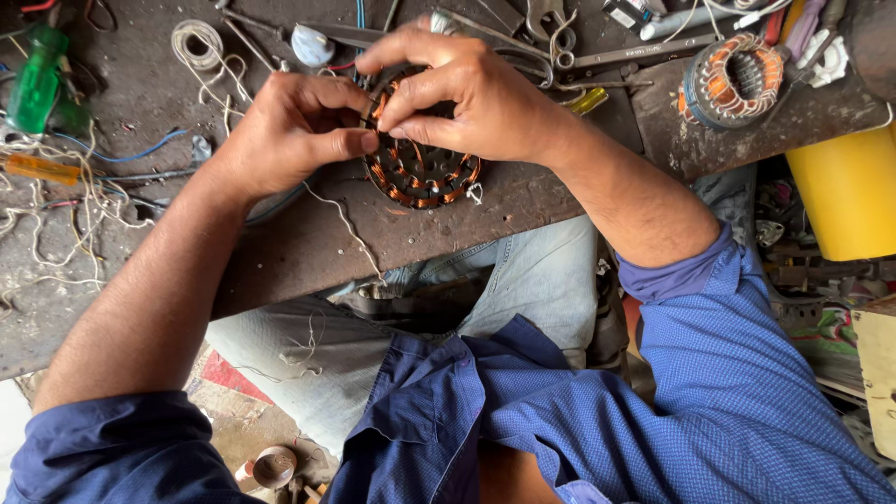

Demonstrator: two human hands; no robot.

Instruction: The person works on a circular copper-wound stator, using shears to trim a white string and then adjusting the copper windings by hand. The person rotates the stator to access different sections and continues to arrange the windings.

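The motor stator [420,168], a round core with copper windings, lies flat on the worn wooden workbench [308,243], near its front edge and directly before the person. Most slots that show carry neat copper coils, so the winding seems largely done; the upper left part, hidden under the fingers, appears to be the place in work. A white thread [345,224] trails from it over the bench edge. The left hand [289,131] pinches at the stator rim, thumb and forefinger closed together. The right hand [467,93] arches over the top, its fingertips closed on the same spot. A second wound stator [733,79] and a green-handled screwdriver [37,79] lie further away.
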